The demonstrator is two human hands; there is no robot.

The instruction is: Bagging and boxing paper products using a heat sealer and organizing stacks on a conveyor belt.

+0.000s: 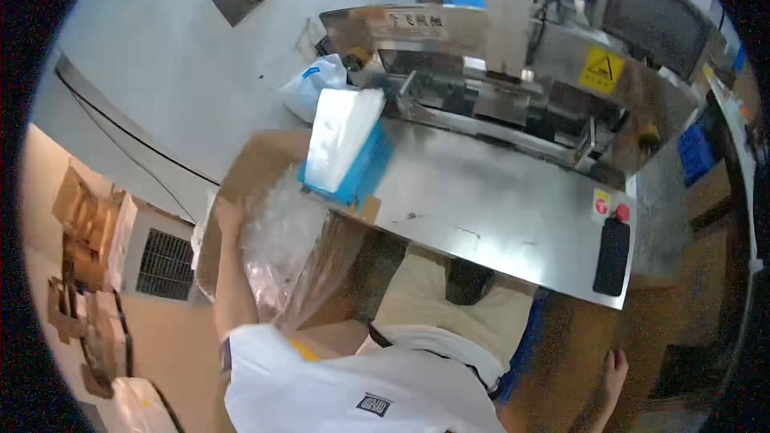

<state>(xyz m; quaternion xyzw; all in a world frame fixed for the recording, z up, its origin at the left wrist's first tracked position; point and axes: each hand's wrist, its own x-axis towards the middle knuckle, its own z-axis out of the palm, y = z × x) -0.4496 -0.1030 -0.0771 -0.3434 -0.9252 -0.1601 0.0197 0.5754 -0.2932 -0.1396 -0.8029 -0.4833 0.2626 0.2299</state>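
Head view: left hand (227, 215) reaching into cardboard box (265, 162) beside steel table (497, 200), fingers loosely curled against clear plastic liner (281, 232), firm grip not discernible. Right hand (614, 369) low at right, open, holding nothing. Liner likely light, soft, slippery, crinkly; best pinched at bunched top near box rim. White foam block (343, 138) on blue tray (365, 172) overhanging box corner, crowding 1 side. Open floor left; table edge close right.

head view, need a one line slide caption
Seated person's left hand on the rim of a bag-lined cardboard box beside a steel table; right hand hangs free, open.
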